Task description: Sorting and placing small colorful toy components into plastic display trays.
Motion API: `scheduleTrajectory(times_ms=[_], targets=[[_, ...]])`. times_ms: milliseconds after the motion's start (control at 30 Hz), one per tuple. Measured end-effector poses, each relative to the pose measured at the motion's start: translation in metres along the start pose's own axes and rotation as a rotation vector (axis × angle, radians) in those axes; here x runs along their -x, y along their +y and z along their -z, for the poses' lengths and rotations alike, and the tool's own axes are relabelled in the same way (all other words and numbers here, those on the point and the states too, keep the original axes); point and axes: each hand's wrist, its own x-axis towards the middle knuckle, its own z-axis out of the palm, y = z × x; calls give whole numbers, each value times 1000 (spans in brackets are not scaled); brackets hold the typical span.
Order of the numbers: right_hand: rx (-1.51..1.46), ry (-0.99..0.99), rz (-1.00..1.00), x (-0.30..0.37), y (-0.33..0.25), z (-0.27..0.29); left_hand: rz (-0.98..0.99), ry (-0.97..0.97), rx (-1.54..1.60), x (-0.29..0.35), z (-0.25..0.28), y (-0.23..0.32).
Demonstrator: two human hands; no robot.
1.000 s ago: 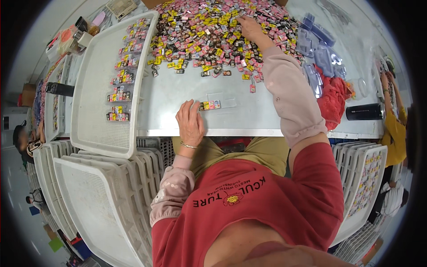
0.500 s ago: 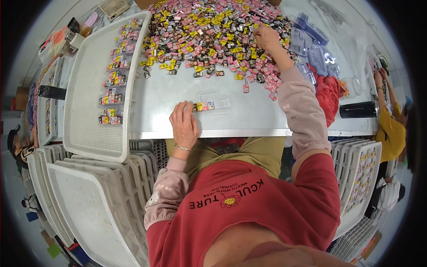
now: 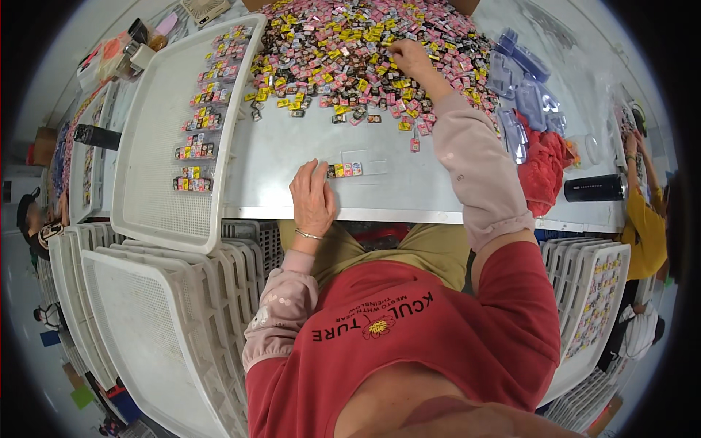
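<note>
My left hand [image 3: 313, 197] rests near the table's front edge, its fingers closed around the left end of a clear plastic box [image 3: 374, 167]. Inside the box stands a short row of small coloured blocks [image 3: 346, 170], black, yellow, pink and white; part of the row lies under my fingers. The box's clear lid is folded open on the far side. Farther off, my right hand [image 3: 412, 58] reaches into a big pile of small pink, black and yellow blocks [image 3: 438, 80]. Its fingers are bent together, and whatever they pinch is too small to make out.
A white mesh tray [image 3: 157, 157] on the left carries a column of filled boxes [image 3: 196, 147]. To the right lie empty clear boxes [image 3: 531, 98], a red cloth [image 3: 542, 164] and a black bottle [image 3: 593, 188]. Stacked trays [image 3: 157, 314] flank me; co-workers are at both sides.
My right hand has moved left across the pile, its fingers still together. My left hand stays at the box. The whole view has shifted slightly.
</note>
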Motion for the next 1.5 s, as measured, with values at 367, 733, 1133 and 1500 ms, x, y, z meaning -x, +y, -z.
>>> scheduleTrajectory(times_ms=[367, 733, 1133, 1500], targets=[[-1131, -240, -195, 117, -55, 54, 18, 34, -2, 8, 3, -9], [-187, -51, 297, 253, -97, 24, 235, 285, 280, 9, -2, -25], [-483, -343, 108, 255, -88, 54, 196, 272, 309, 10, -2, -24], [-342, -246, 203, 259, -90, 26, 216, 254, 315, 10, -1, -20]])
